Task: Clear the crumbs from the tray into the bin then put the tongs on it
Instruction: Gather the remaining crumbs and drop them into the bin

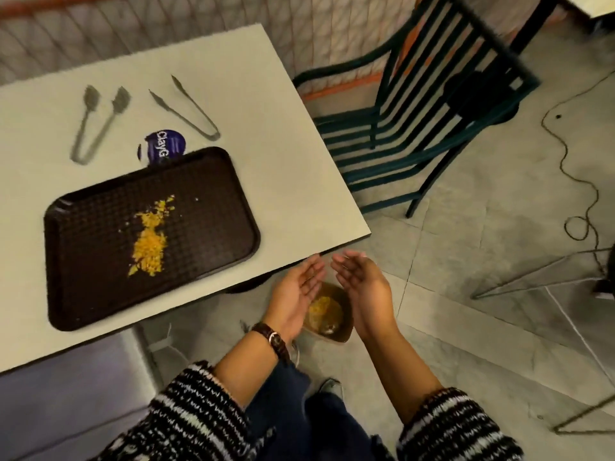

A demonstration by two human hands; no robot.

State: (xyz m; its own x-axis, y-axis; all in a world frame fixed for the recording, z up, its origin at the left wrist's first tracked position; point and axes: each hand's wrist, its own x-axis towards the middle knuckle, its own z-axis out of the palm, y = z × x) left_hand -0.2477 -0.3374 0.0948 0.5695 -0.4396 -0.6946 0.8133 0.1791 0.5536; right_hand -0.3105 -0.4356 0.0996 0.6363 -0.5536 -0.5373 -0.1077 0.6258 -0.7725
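Flanking bin [327, 316]: L hand [294, 294], R hand [364, 289]

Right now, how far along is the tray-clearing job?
Partly done: some yellow crumbs lie in the bin on the floor. In hand: the left hand and right hand hang open above the bin, holding nothing. Left to do: a pile of crumbs sits on the tray, and two pairs of tongs lie on the table beyond it, untouched.
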